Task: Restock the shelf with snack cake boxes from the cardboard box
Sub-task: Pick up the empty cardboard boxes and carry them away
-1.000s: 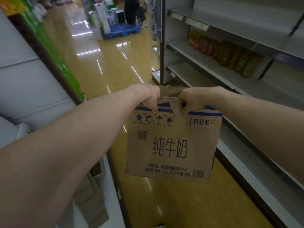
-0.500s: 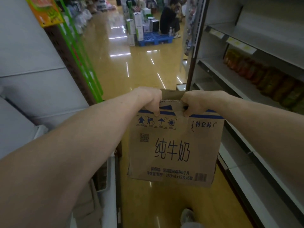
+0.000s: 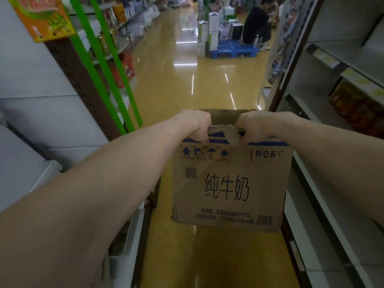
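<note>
Both hands, the left hand (image 3: 197, 126) and right hand (image 3: 252, 126), grip the top edge of a cardboard box (image 3: 228, 183) held up in a store aisle, apparently being carried to the shelf (image 3: 336, 204) at right, where it next needs setting down and unpacking.

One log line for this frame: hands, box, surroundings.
left hand: grips top edge | right hand: grips top edge | brown printed cardboard box: carried above aisle floor | grey shelf: at right
</note>
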A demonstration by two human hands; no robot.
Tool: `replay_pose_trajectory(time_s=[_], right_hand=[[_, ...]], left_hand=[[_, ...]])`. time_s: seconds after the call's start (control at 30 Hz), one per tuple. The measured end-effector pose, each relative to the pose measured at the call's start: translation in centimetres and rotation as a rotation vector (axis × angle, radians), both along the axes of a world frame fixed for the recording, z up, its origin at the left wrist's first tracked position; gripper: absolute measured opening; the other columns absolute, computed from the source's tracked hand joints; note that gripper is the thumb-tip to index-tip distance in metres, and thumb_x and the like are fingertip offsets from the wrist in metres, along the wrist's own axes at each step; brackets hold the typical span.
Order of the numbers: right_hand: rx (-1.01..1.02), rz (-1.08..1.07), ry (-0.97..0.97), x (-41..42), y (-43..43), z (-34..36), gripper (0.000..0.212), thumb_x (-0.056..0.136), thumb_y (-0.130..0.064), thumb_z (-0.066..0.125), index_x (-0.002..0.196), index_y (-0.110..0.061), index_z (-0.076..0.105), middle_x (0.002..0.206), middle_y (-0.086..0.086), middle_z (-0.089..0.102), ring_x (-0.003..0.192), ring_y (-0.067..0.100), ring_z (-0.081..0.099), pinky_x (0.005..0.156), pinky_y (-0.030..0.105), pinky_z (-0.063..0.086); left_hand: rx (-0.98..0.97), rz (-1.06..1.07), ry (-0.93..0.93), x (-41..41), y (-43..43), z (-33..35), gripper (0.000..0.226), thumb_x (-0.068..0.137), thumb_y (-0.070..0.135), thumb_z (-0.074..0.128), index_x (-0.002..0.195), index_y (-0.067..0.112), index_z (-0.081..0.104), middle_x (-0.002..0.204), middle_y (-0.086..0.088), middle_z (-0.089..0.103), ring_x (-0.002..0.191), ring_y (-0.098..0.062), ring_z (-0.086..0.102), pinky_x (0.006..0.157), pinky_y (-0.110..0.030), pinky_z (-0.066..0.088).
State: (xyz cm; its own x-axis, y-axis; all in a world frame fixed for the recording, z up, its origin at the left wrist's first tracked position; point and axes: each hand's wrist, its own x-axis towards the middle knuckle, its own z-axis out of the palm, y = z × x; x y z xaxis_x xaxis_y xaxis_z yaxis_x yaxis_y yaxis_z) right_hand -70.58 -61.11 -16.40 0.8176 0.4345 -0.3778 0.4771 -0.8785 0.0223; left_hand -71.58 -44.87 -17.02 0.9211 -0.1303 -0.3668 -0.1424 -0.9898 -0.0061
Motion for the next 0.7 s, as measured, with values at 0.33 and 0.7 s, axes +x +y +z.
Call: replay_pose_trajectory(time_s=[0.33,0.7], right_hand=[[0.009,0.045,-0.007,13.9,4.0,-1.0,0.013,0.087,-0.025,0.066,0.095,-0.015,0.062,0.092,0.005,0.061,0.085,0.022,0.061,0.080,0.036,0.054],[0.017,0.050,-0.007,28.6,10.6,-0.7,0.013,0.089,-0.026,0.066,0.095,-0.016,0.060,0.080,-0.003,0.052,0.074,0.015,0.053,0.065,0.027,0.043]], left_hand=[[0.028,0.027,-0.012,13.0,4.2,-0.5,0.025,0.089,0.037,0.066,0.102,0.017,0.062,0.092,-0.001,0.061,0.086,-0.022,0.059,0.078,-0.037,0.051],[0.039,0.031,0.000,27.8,10.6,0.0,0.028,0.089,0.035,0.066,0.110,0.016,0.064,0.095,0.000,0.063,0.086,-0.020,0.061,0.072,-0.033,0.051]])
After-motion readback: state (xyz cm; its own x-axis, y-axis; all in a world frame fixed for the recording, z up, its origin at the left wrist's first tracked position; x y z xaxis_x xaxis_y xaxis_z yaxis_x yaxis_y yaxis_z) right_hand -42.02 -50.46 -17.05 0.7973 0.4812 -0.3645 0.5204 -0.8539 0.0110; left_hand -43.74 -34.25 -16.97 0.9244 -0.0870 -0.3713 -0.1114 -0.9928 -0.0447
